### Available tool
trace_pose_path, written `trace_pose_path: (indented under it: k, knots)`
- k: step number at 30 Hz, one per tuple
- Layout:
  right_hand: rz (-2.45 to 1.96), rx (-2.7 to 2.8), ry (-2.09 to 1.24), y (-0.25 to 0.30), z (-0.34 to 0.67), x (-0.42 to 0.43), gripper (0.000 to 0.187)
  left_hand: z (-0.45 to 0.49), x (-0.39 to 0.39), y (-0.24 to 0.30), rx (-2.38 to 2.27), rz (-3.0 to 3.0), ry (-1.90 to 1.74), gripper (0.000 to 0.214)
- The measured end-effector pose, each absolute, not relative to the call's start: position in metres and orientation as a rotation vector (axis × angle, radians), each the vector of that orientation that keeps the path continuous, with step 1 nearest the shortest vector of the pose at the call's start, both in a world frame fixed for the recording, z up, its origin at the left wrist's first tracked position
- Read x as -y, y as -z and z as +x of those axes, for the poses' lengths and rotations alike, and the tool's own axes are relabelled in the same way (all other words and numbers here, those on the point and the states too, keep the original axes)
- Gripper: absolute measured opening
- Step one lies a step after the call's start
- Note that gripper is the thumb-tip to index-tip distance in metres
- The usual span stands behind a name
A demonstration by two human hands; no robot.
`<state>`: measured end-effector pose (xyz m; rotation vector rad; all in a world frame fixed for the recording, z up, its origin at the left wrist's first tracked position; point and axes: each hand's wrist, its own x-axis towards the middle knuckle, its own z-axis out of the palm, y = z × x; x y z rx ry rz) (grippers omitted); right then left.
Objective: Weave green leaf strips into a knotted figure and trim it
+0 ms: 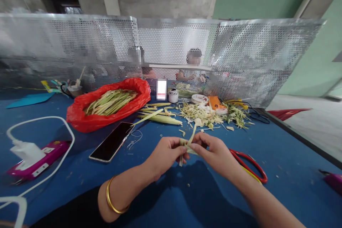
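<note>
Between both hands is a small bundle of pale green plant-leaf strips (192, 134), one strip sticking up and a short end hanging below. My left hand (171, 151) pinches it from the left, thumb on top. From the right, my right hand (210, 148) pinches the same strips between thumb and fingers. Just ahead lie loose husk-like leaves (165, 119) and a heap of pale shredded scraps (197, 114). Red-handled scissors (253, 164) lie partly hidden behind my right forearm.
A red plastic bag (77, 123) holds long leaf strips. A phone (112, 142) lies left of my hands. Further left are a purple power strip (50, 158) and white cable. A perforated metal screen (171, 39) stands behind, with people beyond. A small white jar (173, 96) stands near it.
</note>
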<state>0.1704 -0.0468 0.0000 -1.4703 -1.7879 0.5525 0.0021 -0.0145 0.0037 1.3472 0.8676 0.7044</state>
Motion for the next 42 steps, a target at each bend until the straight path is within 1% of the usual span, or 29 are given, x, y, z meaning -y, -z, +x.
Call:
trace_pose_path:
  k: [2,3,8,10,13,17,20,23,26,29,31,32,34,38,42]
  knots:
    - [-1.438,1.821,-0.704,-0.005,0.178,0.045,0.016,0.0,0.012,-0.005,-0.865,1.314,-0.708,0.021]
    - [-1.43,1.83,-0.762,-0.008,0.182,0.045,0.017,-0.001,0.011,-0.006,-0.865,1.297,-0.711,0.023]
    - [-1.35,1.787,-0.98,-0.014,0.193,0.044,0.034,-0.004,0.008,-0.008,-0.883,1.237,-0.74,0.023]
    - [-1.323,1.777,-1.029,-0.014,0.196,0.043,0.037,-0.005,0.006,-0.009,-0.866,1.207,-0.761,0.023]
    - [-1.314,1.71,-1.057,-0.016,0.2,0.043,0.035,-0.007,0.003,-0.011,-0.837,1.165,-0.777,0.026]
    - [-1.198,1.488,-1.208,-0.021,0.205,0.046,0.035,-0.008,-0.001,-0.012,-0.894,1.175,-0.789,0.017]
    - [-1.07,1.273,-1.367,-0.023,0.205,0.048,0.028,-0.008,-0.001,-0.013,-0.942,1.199,-0.797,0.015]
    - [-1.027,1.138,-1.444,-0.022,0.202,0.049,0.028,-0.007,-0.001,-0.012,-0.959,1.192,-0.802,0.014]
    - [-1.066,1.157,-1.339,-0.016,0.197,0.045,0.026,-0.006,-0.001,-0.011,-0.959,1.194,-0.813,0.014]
    - [-1.166,1.254,-1.001,-0.009,0.191,0.042,0.015,-0.005,0.001,-0.01,-0.962,1.221,-0.816,0.013]
    - [-1.167,1.307,-0.807,-0.007,0.187,0.042,0.012,-0.003,0.003,-0.01,-0.977,1.241,-0.812,0.012]
    - [-1.156,1.326,-0.761,-0.007,0.185,0.043,0.012,-0.002,0.004,-0.01,-0.986,1.254,-0.811,0.011]
    - [-1.149,1.357,-0.77,-0.007,0.18,0.044,0.014,0.0,0.005,-0.008,-1.0,1.283,-0.815,0.011]
    - [-1.21,1.361,-0.924,-0.004,0.17,0.046,0.021,0.001,0.006,-0.002,-0.992,1.385,-0.842,0.012]
    - [-1.249,1.345,-1.008,0.003,0.163,0.044,0.029,0.0,0.007,0.002,-1.016,1.549,-0.853,0.015]
